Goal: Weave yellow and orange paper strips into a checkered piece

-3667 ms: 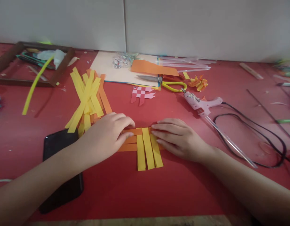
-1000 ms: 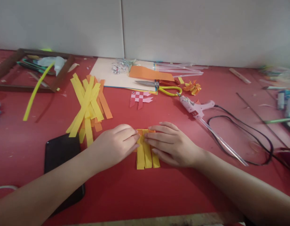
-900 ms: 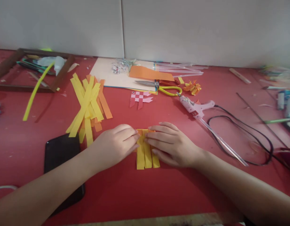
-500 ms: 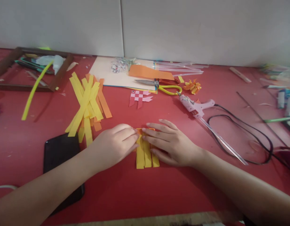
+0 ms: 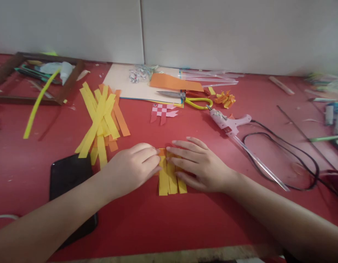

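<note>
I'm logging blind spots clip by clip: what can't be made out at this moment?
All in the head view:
Orange strips under the hands: their ends, hidden by the left hand and right hand.
Black phone: its middle, covered by the left forearm.
White cord: where it leads, cut off by the left edge.
Silvery bits: too small and blurred to identify.
Blue-and-white items: blurred, partly cut off by the right edge.

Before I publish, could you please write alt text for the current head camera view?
A left hand and a right hand touch yellow paper strips crossed with orange ones on a red tabletop. Beyond them lie a pink checkered paper fish, metal scissors with a yellow handle and a pale pink glue gun.
</note>
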A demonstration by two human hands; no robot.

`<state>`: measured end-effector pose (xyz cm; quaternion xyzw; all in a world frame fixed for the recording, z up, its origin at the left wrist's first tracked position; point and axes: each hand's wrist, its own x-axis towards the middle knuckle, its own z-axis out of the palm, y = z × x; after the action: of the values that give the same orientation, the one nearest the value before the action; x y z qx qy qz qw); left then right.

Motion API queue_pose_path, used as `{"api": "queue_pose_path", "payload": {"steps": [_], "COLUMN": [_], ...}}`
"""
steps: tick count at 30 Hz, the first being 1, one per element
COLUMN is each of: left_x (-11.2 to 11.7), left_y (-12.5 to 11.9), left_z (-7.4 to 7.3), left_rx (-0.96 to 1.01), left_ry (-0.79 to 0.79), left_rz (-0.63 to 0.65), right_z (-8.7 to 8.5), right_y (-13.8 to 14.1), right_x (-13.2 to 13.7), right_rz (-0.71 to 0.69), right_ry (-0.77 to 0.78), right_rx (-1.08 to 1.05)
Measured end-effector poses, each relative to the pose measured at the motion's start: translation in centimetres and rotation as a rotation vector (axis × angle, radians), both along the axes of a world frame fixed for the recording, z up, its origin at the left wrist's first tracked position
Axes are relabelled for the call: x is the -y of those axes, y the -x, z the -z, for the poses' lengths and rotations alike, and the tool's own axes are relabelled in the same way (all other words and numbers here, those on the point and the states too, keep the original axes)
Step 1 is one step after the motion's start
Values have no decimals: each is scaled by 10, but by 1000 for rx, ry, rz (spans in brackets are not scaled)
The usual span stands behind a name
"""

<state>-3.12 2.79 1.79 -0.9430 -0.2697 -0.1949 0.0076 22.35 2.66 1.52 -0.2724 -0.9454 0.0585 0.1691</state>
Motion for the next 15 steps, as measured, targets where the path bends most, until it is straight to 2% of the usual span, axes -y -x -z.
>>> {"api": "queue_pose_path", "payload": {"steps": [7, 12, 15], "left_x": [0, 1, 1], "left_y": [0, 0, 1], "left_z": [-3, 0, 1], "left_rx": [-20, 1, 1], "left_ry": [30, 26, 41], "left_rz": [0, -7, -12], "right_z": [-2, -2, -1], "right_y": [2, 2, 0], "right_x": [3, 5, 4], "right_rz": [-19, -165, -184], "right_ry": [-27, 3, 30], "right_rx": [-26, -79, -93]}}
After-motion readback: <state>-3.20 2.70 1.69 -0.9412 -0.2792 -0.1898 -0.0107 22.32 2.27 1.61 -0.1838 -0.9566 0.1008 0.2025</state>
